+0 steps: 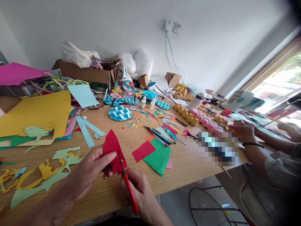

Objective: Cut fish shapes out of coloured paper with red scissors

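My left hand (100,161) pinches a piece of red paper (113,141) with pencil lines on it, its thumb on top. Red-handled scissors (130,194) are in my right hand (138,185), and their blades lie at the paper's right lower part. To the right on the table are another red paper piece (143,151) and a green sheet (160,157) with drawn lines. Yellow and pale green paper scraps (50,168) lie left of my hands. A pale green paper fish (36,131) rests on a yellow sheet (55,110).
Pencils (157,136), glue bottles (143,102) and blue wavy discs (119,113) are farther back. Painted egg-carton strips (185,115) extend to the right. Another person's hands (244,130) are at the right edge. A cardboard box (82,75) stands by the wall.
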`<state>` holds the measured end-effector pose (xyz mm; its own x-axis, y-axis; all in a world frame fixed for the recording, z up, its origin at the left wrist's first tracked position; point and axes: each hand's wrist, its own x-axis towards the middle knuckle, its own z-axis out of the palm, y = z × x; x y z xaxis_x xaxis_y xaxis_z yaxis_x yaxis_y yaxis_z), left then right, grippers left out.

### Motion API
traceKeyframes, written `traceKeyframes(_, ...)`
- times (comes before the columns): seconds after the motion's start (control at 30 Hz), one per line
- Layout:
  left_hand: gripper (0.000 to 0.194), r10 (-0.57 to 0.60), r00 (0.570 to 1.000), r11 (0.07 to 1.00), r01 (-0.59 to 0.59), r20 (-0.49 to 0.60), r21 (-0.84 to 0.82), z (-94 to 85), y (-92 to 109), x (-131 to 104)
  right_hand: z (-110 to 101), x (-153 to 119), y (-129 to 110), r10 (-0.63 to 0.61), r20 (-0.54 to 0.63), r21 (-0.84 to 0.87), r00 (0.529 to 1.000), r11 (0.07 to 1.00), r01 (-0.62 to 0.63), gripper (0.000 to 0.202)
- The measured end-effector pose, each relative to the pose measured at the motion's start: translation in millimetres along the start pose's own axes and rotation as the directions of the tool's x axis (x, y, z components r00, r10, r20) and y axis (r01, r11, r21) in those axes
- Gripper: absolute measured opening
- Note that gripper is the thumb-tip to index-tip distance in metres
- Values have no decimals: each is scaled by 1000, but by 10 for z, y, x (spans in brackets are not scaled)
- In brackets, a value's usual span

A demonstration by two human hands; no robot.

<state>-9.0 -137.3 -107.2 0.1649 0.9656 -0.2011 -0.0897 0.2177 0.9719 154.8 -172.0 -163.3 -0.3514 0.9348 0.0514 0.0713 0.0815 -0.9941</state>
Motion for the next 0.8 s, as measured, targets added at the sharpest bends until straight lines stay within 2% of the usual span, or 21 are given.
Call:
traceKeyframes(0.27,25,0,1000,1000,0,25,-26,-8,-10,2,-7,5,-5,-37,11,0,999,999,37,41)
traceKeyframes(0.47,17,55,998,998,-54,29,-16,-166,67,63,-32,15,-43,-7,62,-39,998,999,10,40)
traceKeyframes(0.63,19,34,999,997,-36,38,65,-264,173,115,-57,33,-92,39,73,-69,997,997,-34,39)
traceKeyframes(0.8,26,14,1000,1000,-14,-9,-12,-207,223,83,-72,28,-119,139,78,59,987,988,-144,46)
